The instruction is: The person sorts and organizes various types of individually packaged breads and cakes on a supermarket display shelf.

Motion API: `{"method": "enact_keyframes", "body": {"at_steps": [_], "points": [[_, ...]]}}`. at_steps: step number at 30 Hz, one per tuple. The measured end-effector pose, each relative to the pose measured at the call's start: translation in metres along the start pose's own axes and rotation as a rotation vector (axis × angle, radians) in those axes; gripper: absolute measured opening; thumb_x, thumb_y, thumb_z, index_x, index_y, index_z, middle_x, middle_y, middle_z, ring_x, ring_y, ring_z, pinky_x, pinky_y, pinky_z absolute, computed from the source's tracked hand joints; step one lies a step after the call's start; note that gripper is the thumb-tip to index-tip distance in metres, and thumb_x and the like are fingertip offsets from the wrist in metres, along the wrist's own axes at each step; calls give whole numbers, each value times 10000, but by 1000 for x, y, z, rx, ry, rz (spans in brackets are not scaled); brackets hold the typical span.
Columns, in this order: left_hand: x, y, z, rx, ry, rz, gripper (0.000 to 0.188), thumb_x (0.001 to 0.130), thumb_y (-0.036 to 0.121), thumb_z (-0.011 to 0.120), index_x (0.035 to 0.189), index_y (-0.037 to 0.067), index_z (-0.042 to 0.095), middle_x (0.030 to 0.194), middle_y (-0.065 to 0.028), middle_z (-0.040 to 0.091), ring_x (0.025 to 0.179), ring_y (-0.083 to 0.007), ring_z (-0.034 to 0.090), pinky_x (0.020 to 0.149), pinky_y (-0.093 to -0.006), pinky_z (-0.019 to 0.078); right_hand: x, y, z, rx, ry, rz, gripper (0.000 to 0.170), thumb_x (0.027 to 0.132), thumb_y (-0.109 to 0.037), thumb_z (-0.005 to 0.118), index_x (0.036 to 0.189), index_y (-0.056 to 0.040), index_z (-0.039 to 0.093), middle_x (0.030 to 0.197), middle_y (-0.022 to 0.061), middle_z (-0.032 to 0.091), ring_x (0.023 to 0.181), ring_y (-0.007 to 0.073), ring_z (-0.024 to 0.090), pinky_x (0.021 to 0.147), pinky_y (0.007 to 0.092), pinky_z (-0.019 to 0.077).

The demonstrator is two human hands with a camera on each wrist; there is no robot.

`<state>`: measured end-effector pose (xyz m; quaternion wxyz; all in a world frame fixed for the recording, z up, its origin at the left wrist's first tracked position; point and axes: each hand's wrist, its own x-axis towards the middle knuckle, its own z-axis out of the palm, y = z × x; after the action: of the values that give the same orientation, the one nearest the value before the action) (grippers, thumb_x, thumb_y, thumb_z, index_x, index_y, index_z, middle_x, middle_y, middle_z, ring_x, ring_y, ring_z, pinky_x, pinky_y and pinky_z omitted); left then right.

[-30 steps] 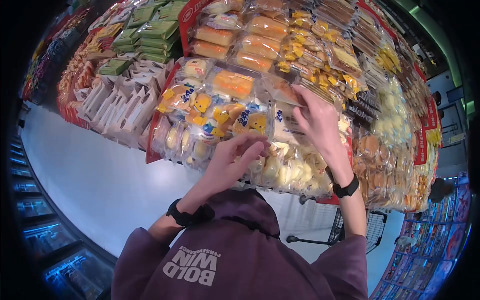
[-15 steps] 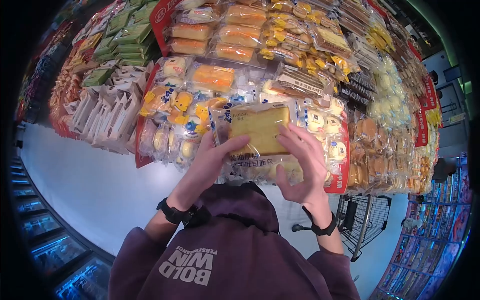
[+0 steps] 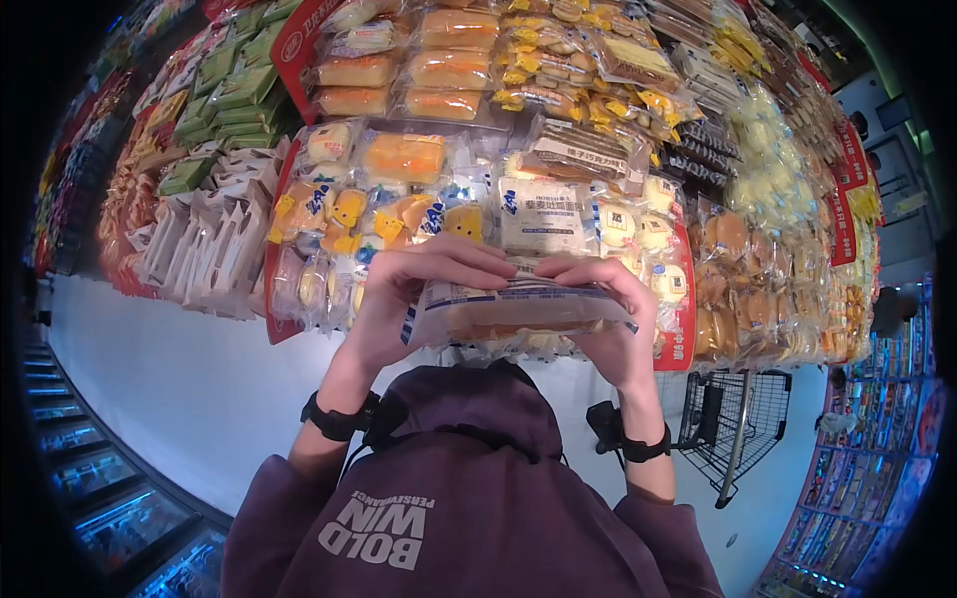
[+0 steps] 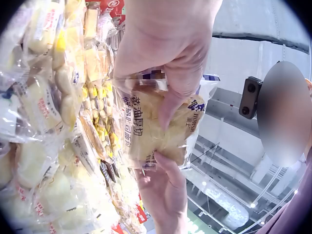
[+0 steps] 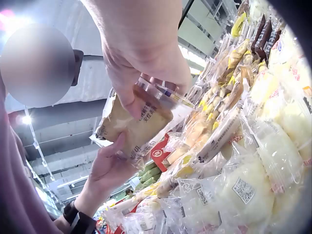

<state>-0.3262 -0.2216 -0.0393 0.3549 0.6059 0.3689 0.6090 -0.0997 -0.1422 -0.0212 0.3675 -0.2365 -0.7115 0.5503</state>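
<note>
A clear plastic bag of thick sliced toast bread [image 3: 523, 314] is held between both hands in front of the chest, with a narrow side turned to the head camera. My left hand [image 3: 394, 299] grips one end, fingers over the top side. The right hand [image 3: 620, 324] holds the other end in the same way. Both thumbs press on the bag's broad printed face, as the left wrist view of the bread bag [image 4: 146, 124] and the right wrist view of the bread bag [image 5: 141, 124] show. Just beyond it on the display lies a white printed bread packet [image 3: 546, 214].
Packed pastries [image 3: 404, 214] and buns [image 3: 733, 239] fill the sloping display, split by red dividers [image 3: 676, 324]. Brown-printed packets [image 3: 583, 149] lie behind the white one. A black wire shopping cart [image 3: 738, 424] stands at the right. Glass-topped freezers [image 3: 130, 513] line the left.
The right hand has brought the bread bag from the display toward the chest. The left hand has taken its other end, and the bag has tipped from broad face up to narrow side up.
</note>
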Motion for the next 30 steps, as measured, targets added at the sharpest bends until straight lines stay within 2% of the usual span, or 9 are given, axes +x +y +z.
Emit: {"method": "enact_keyframes", "body": {"at_steps": [5,9,12,14,21,23,26,28,30], "points": [[4,6,-3,122,-66,105,327,617,57,843,939,54,789,1051,-114,736,1068,-268,665,939,-383,525,1,2,-1,-45,-41,-189,465,539,169,710,966,-3,647,1106,141,708,1103,275,659,982,389,506],[7,5,-5,114,-76,154,347,662,51,848,997,31,761,1034,-101,737,1001,-233,686,891,-357,546,-1,3,-4,-69,-26,-117,428,661,150,724,1048,-13,637,1127,115,697,1084,223,657,946,348,518],[-2,30,10,90,161,-367,352,759,59,825,1082,-2,700,1004,-78,730,919,-165,688,813,-303,562,-10,-7,3,-46,79,96,435,771,113,715,1170,-5,589,1148,98,681,1062,172,648,906,309,529],[-4,27,21,-71,245,-404,349,807,78,803,1112,-15,662,992,-66,719,888,-128,677,773,-273,562,-9,-11,10,164,111,154,458,828,82,702,1250,4,541,1161,92,668,1046,142,641,882,285,533],[1,22,24,-245,302,-518,297,847,80,769,1096,-25,646,981,-51,707,859,-100,667,747,-263,562,2,-20,18,269,219,202,505,842,55,704,1302,12,501,1208,124,649,1034,149,645,887,296,539],[2,19,25,-120,374,-491,302,836,87,777,1082,-28,645,956,-63,710,839,-106,672,726,-270,558,4,-20,19,183,264,197,507,851,44,695,1313,14,490,1266,155,628,1085,190,636,926,329,530],[3,16,31,244,476,-342,324,813,103,792,1070,-28,644,922,-89,711,809,-129,686,701,-283,551,6,-6,8,-808,262,-317,624,841,-18,730,1386,24,429,1404,209,527,1230,282,564,1030,388,471],[6,7,41,447,552,-119,350,789,128,808,1067,-10,646,879,-121,708,747,-178,702,672,-297,543,0,1,18,-412,109,-212,749,804,-66,779,1429,31,380,1478,224,439,1303,325,497,1082,413,420],[9,18,48,547,399,-10,461,738,137,811,1156,29,651,1046,-121,700,898,-252,690,772,-349,541,-8,2,28,-129,-27,-121,907,759,-157,843,1476,41,324,1521,219,375,1352,314,455,1109,415,391]]}}
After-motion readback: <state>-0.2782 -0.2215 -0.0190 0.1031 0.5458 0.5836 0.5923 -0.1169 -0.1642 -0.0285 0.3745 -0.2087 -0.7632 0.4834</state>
